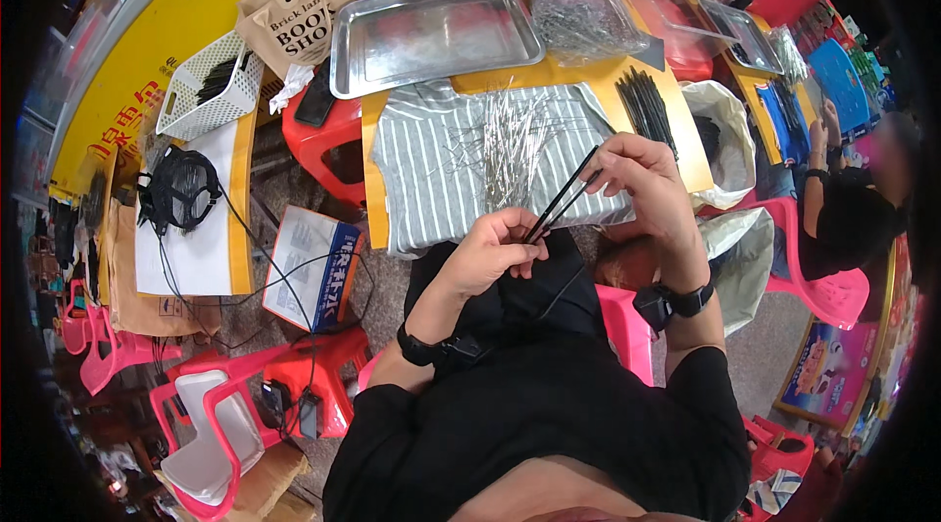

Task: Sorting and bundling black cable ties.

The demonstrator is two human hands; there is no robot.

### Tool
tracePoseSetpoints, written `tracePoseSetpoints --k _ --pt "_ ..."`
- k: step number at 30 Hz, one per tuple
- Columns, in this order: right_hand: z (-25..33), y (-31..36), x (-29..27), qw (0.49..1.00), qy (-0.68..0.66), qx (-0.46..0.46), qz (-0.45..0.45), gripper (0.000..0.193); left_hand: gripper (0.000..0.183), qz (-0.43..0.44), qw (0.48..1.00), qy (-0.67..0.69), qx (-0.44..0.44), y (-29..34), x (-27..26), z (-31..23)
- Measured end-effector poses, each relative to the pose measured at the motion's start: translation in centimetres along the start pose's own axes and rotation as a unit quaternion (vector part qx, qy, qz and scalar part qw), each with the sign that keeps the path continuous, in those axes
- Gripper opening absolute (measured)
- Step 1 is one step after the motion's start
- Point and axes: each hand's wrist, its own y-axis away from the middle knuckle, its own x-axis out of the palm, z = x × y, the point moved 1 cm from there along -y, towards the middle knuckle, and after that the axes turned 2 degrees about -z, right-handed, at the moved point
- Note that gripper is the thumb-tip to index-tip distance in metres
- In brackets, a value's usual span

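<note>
Just above the lap, near the front edge of the striped cloth, both hands hold thin black strips. The left hand pinches their lower end between thumb and forefinger, the other fingers curled beneath. The right hand is raised higher, its thumb and fingertips closed on the upper end. Between the hands the strips slant up to the right, slightly apart from each other. Each wrist wears a black band.

Loose silver wires lie heaped on the cloth, which covers much of the table. To its right, beside the right hand, rests a bundle of black sticks. Beyond the cloth are a metal tray and a clear bag of small pieces. Left of the tray, a phone lies on a red stool; farther left stands a white basket holding dark strands.
</note>
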Motion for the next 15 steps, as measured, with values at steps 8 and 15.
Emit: tracePoseSetpoints --k 8,15 --pt "-0.8 0.8 0.2 0.999 0.004 -0.053 0.001 0.014 0.017 -0.017 1.0 0.01 0.015 0.0 0.1 0.1" --pt "-2.3 1.1 0.5 0.995 -0.034 -0.075 -0.047 0.013 0.016 -0.034 0.998 0.038 0.021 0.1 -0.5 0.7"
